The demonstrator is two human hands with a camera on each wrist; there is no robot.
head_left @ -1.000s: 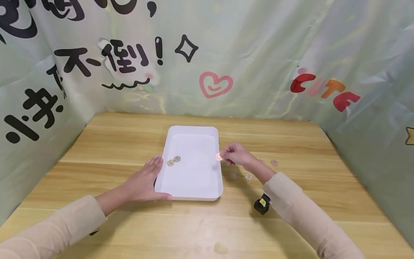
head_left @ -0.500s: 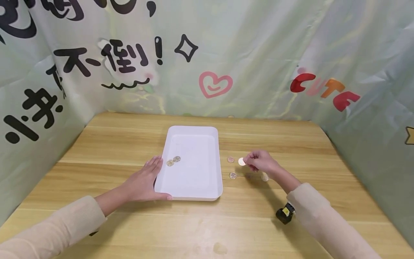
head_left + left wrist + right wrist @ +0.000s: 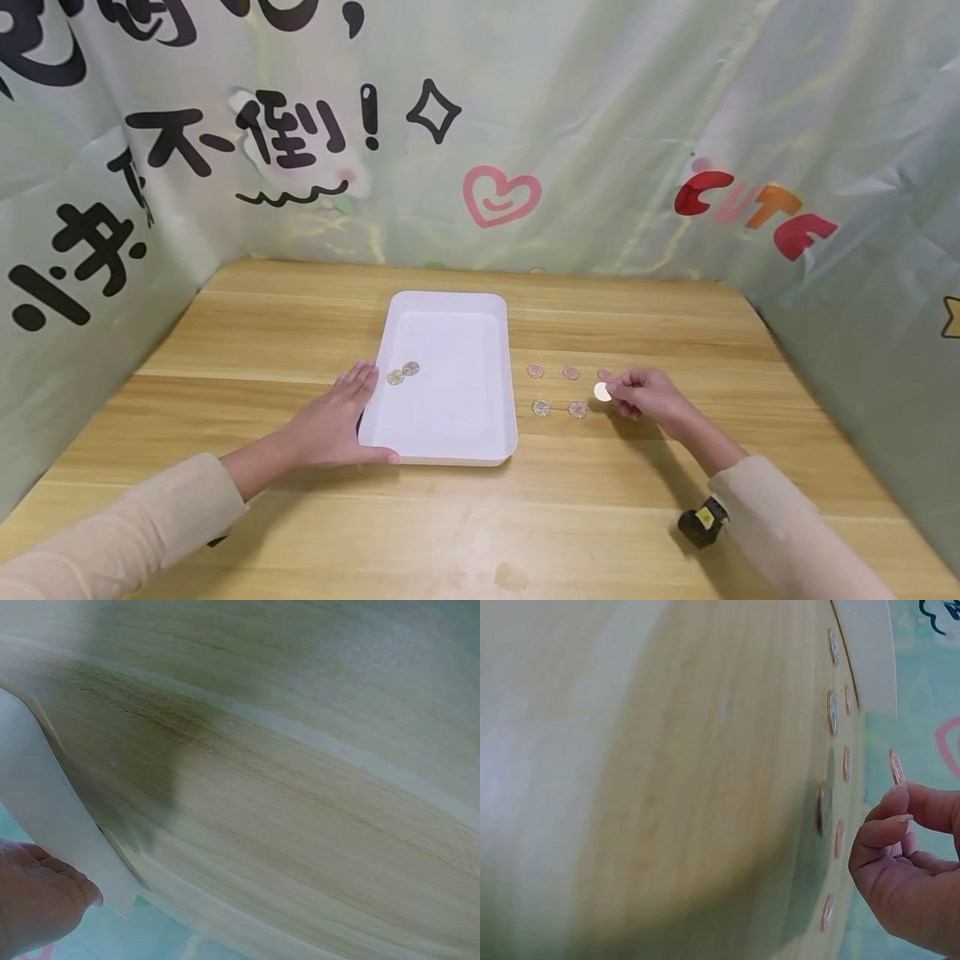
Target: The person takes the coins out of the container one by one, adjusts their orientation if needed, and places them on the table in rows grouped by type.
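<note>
In the head view, my right hand (image 3: 648, 396) pinches a coin (image 3: 602, 392) between thumb and fingertips, above the table's right half. The right wrist view shows this coin (image 3: 897, 766) held edge-on. Copper-coloured coins (image 3: 571, 372) lie in a row beneath and beyond it, and silver-coloured coins (image 3: 577, 409) form a nearer row. One silver-coloured coin (image 3: 823, 808) is hidden by the hand in the head view. My left hand (image 3: 330, 425) rests against the left side of a white tray (image 3: 457, 417), fingers straight, thumb along its front edge. Two coins (image 3: 402, 373) lie inside the tray.
The wooden table (image 3: 465, 533) is enclosed by a printed cloth backdrop (image 3: 600, 125) at the back and both sides. A black wrist camera (image 3: 703, 522) hangs below the right sleeve.
My right hand has moved right from the tray's right edge, past the copper-coloured coins, pinching a coin. My left hand and the tray have stayed put.
</note>
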